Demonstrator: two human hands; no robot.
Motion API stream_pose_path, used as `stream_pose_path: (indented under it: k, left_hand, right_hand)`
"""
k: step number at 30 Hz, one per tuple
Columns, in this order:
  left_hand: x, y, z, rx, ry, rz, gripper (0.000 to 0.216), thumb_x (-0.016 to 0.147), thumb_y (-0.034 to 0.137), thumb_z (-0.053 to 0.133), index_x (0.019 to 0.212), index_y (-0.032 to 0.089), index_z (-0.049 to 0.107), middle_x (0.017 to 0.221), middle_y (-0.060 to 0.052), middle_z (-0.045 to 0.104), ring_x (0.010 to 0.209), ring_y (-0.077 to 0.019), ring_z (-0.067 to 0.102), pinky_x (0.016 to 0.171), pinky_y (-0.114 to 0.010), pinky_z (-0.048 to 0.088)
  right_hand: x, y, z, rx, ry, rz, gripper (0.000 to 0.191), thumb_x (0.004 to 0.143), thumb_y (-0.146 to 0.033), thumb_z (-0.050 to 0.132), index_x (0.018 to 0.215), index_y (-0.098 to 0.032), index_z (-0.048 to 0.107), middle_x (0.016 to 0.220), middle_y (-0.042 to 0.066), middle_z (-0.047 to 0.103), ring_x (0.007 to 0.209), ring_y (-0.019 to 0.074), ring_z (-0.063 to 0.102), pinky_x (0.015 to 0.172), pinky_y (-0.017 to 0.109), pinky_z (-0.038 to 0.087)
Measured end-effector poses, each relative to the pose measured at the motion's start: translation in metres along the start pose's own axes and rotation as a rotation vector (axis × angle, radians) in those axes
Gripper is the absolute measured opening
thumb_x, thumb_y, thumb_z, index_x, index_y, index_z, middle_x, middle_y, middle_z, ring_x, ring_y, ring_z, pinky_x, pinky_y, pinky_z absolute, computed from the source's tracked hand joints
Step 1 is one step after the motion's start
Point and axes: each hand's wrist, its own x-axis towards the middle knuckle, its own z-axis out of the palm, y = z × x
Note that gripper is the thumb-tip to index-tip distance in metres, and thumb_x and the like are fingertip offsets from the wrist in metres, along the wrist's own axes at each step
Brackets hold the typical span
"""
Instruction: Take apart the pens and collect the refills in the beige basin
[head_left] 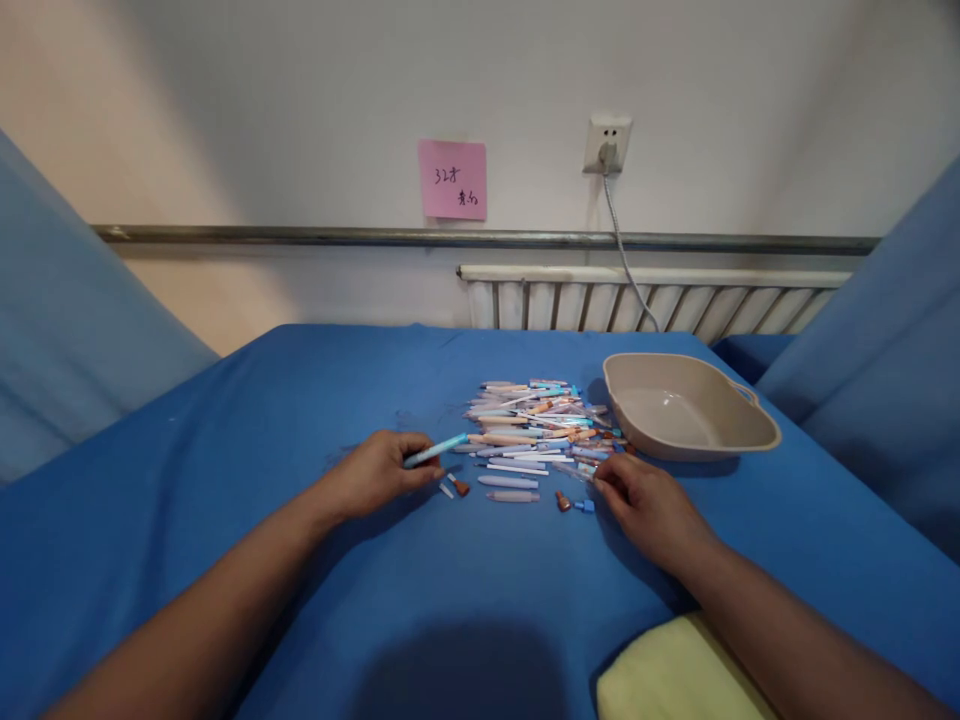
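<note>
My left hand (379, 468) pinches a light blue pen (448, 446), whose far end points at a heap of pens and pen parts (517, 420). Below those fingers lie a brown piece (460, 487) and small whitish bits. At the heap's right edge, my right hand (651, 505) has its thumb and fingers closed around the end of what looks like a clear piece; its kind is unclear. Left of that hand rest a small brown part (562, 501) and a small blue part (585, 507). Two pale pen barrels (510, 490) lie along the heap's near side.
A beige plastic basin (697, 440) stands right of the heap on the blue-covered table (187, 480). Yellow cloth (679, 675) lies near my right forearm. Behind are a white radiator (585, 305), a metal rail (337, 237) and a plugged-in cord (620, 240). Blue curtains (67, 330) hang on both sides.
</note>
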Motion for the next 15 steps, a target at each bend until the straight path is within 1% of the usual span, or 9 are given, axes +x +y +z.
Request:
stream_pose_path:
  k: [3,5,8,11,15]
  left_hand:
    - [-0.001,0.0,0.002,0.03,-0.154,0.062,0.021,0.074,0.033,0.061,0.089,0.022,0.071,0.081,0.0,0.068,0.071,-0.0162,0.056,0.065,-0.022,0.04]
    - [0.0,-0.001,0.005,0.09,-0.194,0.104,0.024,0.074,0.031,0.06,0.095,0.026,0.071,0.088,0.0,0.069,0.077,-0.0175,0.057,0.069,-0.022,0.041]
    - [0.002,-0.005,0.008,0.159,-0.198,0.129,0.025,0.076,0.031,0.058,0.096,0.026,0.071,0.087,-0.001,0.067,0.077,-0.0179,0.057,0.071,-0.023,0.041]
    - [0.003,-0.006,0.01,0.174,-0.205,0.151,0.025,0.078,0.031,0.056,0.097,0.026,0.071,0.087,-0.002,0.065,0.078,-0.0186,0.057,0.073,-0.024,0.041]
    - [0.004,-0.003,0.013,0.185,-0.164,0.186,0.024,0.082,0.033,0.052,0.095,0.026,0.07,0.089,-0.002,0.065,0.084,-0.0199,0.057,0.077,-0.025,0.041]
  right_hand:
    - [-0.001,-0.002,0.0,0.007,-0.001,-0.015,0.013,0.085,-0.024,0.046,0.083,-0.021,0.058,0.082,0.003,0.063,0.075,0.0176,0.058,0.067,0.028,0.04]
    - [-0.002,-0.003,0.0,0.015,0.001,-0.028,0.013,0.085,-0.023,0.045,0.083,-0.021,0.058,0.083,0.003,0.062,0.076,0.0174,0.058,0.067,0.028,0.041]
    - [-0.002,-0.005,0.0,0.03,0.001,-0.05,0.013,0.086,-0.023,0.045,0.083,-0.02,0.058,0.083,0.003,0.062,0.077,0.0174,0.058,0.068,0.028,0.041]
    - [-0.004,-0.008,-0.001,0.047,-0.005,-0.075,0.013,0.086,-0.022,0.045,0.083,-0.021,0.057,0.082,0.004,0.061,0.076,0.0176,0.058,0.069,0.028,0.042]
    - [-0.007,-0.016,-0.002,0.116,0.021,-0.148,0.015,0.087,-0.019,0.043,0.085,-0.021,0.057,0.082,0.003,0.06,0.077,0.0166,0.057,0.07,0.028,0.041]
